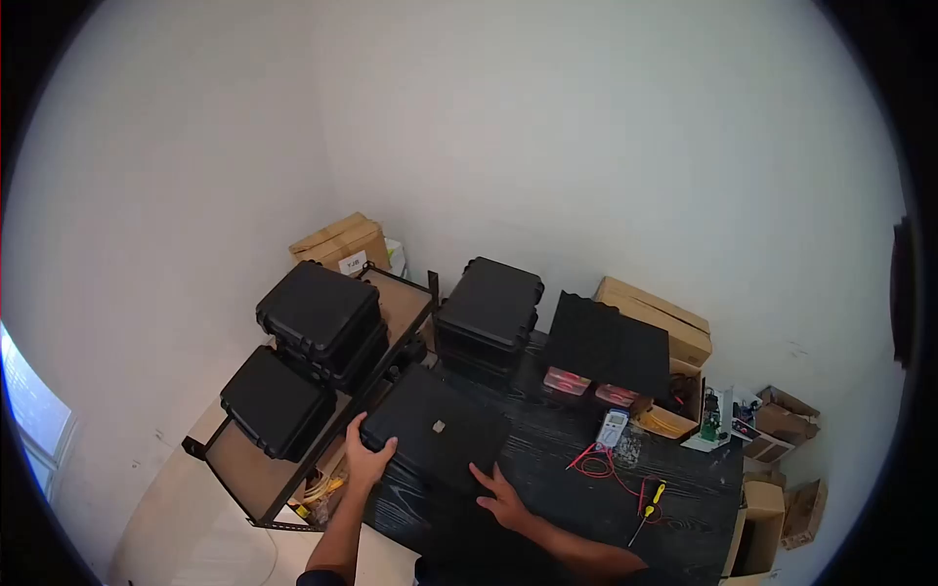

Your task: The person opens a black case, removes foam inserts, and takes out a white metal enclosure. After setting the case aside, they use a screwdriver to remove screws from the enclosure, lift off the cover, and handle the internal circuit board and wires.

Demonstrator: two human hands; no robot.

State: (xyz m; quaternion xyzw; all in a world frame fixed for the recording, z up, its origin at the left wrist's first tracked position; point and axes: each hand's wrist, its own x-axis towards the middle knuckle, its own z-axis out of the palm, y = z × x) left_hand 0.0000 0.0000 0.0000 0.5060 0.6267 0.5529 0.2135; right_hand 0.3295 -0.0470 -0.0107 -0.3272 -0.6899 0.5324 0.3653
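A black case (pixel 428 405) with a small pale patch on its top is in front of me at the near left of the black table, slightly turned. My left hand (pixel 367 457) grips its left edge, thumb stretched toward the near side. At the near right side of the case, my right hand (pixel 502 499) holds the edge with fingers and thumb apart; parts of its fingers are hard to make out against the black. The underside of the case is hidden. Just behind it, black hard cases (pixel 491 298) are stacked on the table.
Left of the table, a metal-framed shelf (pixel 239 469) carries several black cases (pixel 318 308). A multimeter (pixel 612 430) with red leads and a yellow screwdriver (pixel 653 501) lie on the table's right. Behind are dark foam sheets (pixel 611 342), cardboard boxes (pixel 655 317) and circuit boards (pixel 718 418).
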